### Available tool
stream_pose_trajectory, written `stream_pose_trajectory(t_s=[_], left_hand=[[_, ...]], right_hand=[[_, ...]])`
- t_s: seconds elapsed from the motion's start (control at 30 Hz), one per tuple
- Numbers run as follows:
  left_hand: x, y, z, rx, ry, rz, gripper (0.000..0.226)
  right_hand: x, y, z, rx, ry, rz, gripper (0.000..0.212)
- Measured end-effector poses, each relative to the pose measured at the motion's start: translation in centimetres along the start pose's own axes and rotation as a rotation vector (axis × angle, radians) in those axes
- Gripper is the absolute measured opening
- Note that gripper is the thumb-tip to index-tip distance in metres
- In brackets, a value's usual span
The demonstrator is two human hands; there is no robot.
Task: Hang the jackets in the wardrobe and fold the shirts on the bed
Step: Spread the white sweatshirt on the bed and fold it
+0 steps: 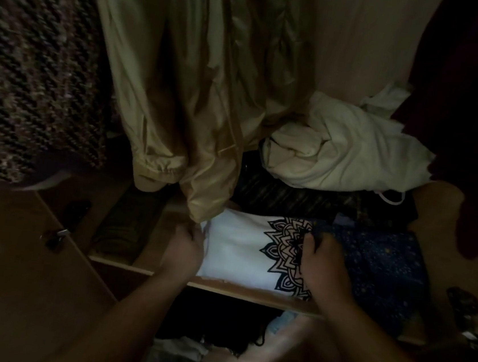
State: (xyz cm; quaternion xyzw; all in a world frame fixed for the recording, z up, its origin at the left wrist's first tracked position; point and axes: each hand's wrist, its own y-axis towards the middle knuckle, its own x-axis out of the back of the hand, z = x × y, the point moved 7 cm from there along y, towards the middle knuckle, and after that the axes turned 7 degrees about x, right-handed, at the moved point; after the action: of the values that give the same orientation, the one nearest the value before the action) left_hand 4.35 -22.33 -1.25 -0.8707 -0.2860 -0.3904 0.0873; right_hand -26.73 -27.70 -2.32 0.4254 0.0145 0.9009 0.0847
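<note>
A folded white shirt (238, 252) with a dark mandala print lies on the wardrobe shelf (249, 292). My left hand (185, 249) grips its left edge. My right hand (323, 267) rests on its right side over the print, fingers curled on the cloth. A beige jacket (189, 86) hangs above, its hem just over the shirt's left corner. Further left hangs a dark tweed jacket (27, 67).
A folded dark blue starry cloth (383, 265) lies right of the shirt. Crumpled cream fabric (339, 153) is piled at the back on dark striped cloth. A dark red garment (471, 118) hangs right. The open wardrobe door (14, 259) stands left. Clothes fill the lower shelf.
</note>
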Motion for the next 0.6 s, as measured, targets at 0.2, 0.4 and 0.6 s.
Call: stream_pose_trajectory(t_s=[0.2, 0.4, 0.6], left_hand=[[0.1, -7.4, -4.9, -0.573, 0.155, 0.075, 0.044], [-6.6, -5.0, -7.0, -0.643, 0.461, 0.235, 0.066], [-9.6, -3.3, -4.9, -0.627, 0.574, 0.256, 0.059]], right_hand=[[0.0, -3.5, 6.2, 0.659, -0.176, -0.071, 0.047], [-5.2, -3.3, 5.0, 0.641, -0.501, 0.2, 0.068], [-7.0, -2.1, 3.6, 0.549, -0.565, 0.268, 0.063]])
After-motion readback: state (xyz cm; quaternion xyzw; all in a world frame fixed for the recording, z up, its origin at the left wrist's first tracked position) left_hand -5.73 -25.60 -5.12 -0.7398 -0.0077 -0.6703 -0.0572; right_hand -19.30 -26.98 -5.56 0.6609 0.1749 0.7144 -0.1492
